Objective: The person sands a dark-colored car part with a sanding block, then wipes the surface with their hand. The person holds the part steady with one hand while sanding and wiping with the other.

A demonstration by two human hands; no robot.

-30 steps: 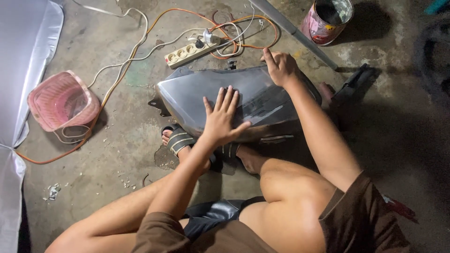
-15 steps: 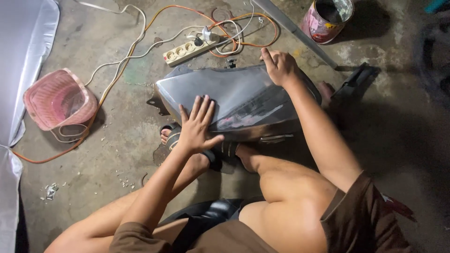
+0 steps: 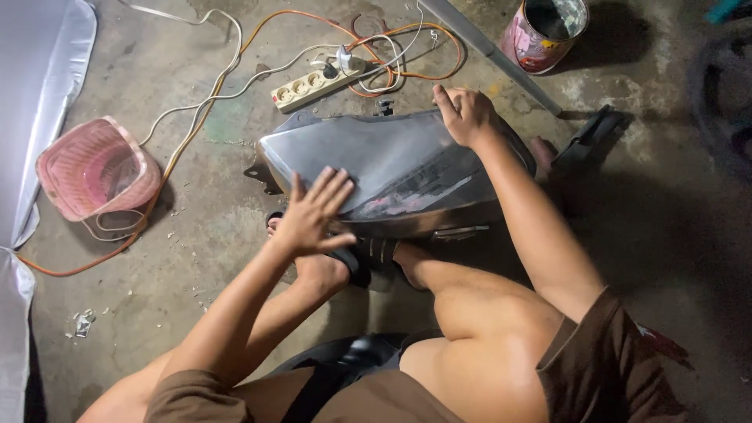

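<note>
On the concrete floor, seen from the head camera:

Left hand [image 3: 313, 211]: flat and spread, fingers apart, palm down on the near left flank of the grey body panel [image 3: 392, 168]; it grips nothing; fingertips point up and away from the person

Right hand [image 3: 464, 116]: curled over the far upper edge of the same panel, fingers folded together over that rim; thumb side toward the left hand; whether it squeezes hard or only steadies cannot be told

Grey body panel: long, curved, glossy, lying crosswise between the two hands; its pointed end reaches past the left hand's fingertips to the left; a patch of pinkish marks shows on its lower face, just right of the left hand

Feet: one sandalled foot [image 3: 356, 262] sits right below the left hand, tucked under the panel's near edge; bare knees rise closer to the camera

Power strip [image 3: 317, 81]: cream, beyond the panel, above the left hand and left of the right hand; white and orange cables [image 3: 235, 74] loop around it

Pink basket [image 3: 98, 168]: well to the left of the left hand, tipped on its side

Paint can [image 3: 546, 33]: beyond and right of the right hand, open top, stained sides; a grey bar [image 3: 501, 55] lies slanting just beside it

White sheet [image 3: 39, 102]: far left edge, well apart from both hands
</note>
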